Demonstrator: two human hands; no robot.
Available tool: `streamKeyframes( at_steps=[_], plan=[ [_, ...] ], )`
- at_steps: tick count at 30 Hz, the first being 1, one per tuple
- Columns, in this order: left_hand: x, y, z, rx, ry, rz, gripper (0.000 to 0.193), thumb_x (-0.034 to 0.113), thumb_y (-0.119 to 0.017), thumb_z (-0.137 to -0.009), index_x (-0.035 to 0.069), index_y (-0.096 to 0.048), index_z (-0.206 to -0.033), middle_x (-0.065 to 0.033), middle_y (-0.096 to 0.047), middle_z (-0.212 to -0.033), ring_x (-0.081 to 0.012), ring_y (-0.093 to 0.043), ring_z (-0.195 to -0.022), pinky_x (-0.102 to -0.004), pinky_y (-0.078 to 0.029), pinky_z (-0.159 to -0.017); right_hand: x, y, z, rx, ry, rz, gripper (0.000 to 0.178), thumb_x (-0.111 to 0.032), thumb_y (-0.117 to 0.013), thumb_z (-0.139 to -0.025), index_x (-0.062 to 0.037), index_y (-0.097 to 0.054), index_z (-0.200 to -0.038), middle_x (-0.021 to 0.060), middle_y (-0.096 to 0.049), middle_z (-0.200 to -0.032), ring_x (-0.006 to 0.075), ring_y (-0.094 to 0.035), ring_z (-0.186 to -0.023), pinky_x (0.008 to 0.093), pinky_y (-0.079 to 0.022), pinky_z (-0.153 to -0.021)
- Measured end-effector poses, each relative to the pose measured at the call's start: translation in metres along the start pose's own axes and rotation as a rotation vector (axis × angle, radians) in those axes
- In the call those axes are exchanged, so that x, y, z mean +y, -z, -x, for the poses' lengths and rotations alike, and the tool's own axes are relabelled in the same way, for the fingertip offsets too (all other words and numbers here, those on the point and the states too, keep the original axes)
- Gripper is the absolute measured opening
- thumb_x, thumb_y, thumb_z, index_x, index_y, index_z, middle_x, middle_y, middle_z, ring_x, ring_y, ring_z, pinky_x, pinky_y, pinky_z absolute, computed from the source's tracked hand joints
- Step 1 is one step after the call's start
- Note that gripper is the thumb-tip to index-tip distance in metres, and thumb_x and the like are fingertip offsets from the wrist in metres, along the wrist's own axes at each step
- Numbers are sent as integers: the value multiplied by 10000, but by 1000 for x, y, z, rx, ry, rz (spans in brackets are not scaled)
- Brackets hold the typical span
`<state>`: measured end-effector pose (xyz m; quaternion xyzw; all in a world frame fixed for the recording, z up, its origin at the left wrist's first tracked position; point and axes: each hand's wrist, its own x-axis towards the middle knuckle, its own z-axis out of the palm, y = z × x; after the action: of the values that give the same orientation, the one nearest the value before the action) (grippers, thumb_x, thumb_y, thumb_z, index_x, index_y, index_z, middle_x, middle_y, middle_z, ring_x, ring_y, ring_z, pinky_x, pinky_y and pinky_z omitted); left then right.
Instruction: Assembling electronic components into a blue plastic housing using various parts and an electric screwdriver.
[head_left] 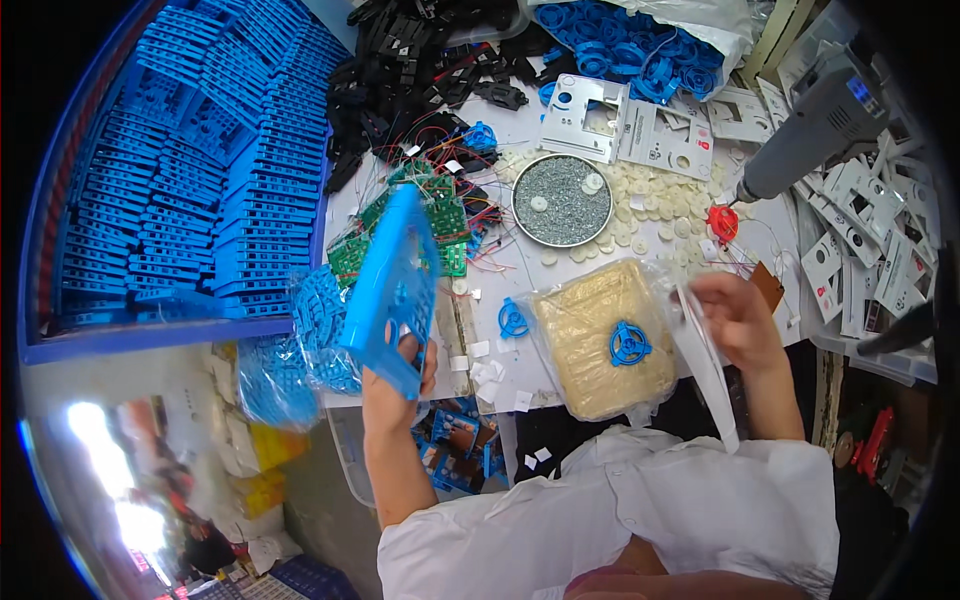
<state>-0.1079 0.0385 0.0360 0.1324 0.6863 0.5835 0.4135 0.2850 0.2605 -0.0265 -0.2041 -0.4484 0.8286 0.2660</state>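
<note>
My left hand (pixel 424 368) is closed around the lower end of a blue plastic housing (pixel 378 285), which it holds up on edge. On the right, my right hand (pixel 742 322) grips a thin white panel (pixel 706 368), seen nearly edge-on. Between the hands lies a tan pad (pixel 580 340) wrapped in clear plastic. One blue spoked ring (pixel 630 344) rests on this pad, and another blue ring (pixel 513 318) lies at its left edge. Behind the raised housing, green circuit boards (pixel 447 222) with thin wires are partly hidden.
A blue crate (pixel 180 338) of stacked blue housings stands at left. Beyond the pad are a round dish of screws (pixel 562 205) and scattered pale discs (pixel 650 195). A grey electric screwdriver (pixel 815 135) hangs at right, near a bin of white panels (pixel 870 235).
</note>
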Motion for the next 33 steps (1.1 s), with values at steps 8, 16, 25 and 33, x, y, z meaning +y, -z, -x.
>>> streamKeyframes(
  at_steps=[8,16,25,33],
  plan=[
    [3,-3,47,-565,12,493,617,131,-779,-794,-153,-556,-1294,-123,-629,-832,-170,-574,-602,-264,-422,-478,-17,-87,-90,-133,-76,230,377,-40,-635,-868,-10,-659,-1243,28,-716,-1050,90,-657,-931,253,-518,-820],
    [-14,-3,54,47,-310,-37,235,-17,-682,-876,-35,-685,-1110,-40,-678,-899,-97,-608,-730,-244,-476,-650,-17,-117,-112,-253,-127,65,244,-64,-627,-951,11,-685,-1176,40,-728,-1099,75,-667,-944,249,-532,-788],
    [-57,-64,34,-120,-175,365,433,212,-517,-1093,-29,-466,-1448,-177,-639,-1336,-211,-656,-1166,-350,-537,-1000,-9,-96,-77,-93,-252,95,142,-138,-708,-987,-7,-719,-1043,66,-717,-1131,128,-674,-1005,272,-529,-883],
    [-71,-94,37,-89,-13,548,420,291,-420,-1110,-21,-553,-1358,-183,-722,-1078,-225,-736,-725,-286,-571,-528,34,-99,-63,-22,-4,124,115,-133,-747,-951,-19,-739,-940,152,-468,-1497,206,-502,-1319,353,-433,-1062]
  ],
)
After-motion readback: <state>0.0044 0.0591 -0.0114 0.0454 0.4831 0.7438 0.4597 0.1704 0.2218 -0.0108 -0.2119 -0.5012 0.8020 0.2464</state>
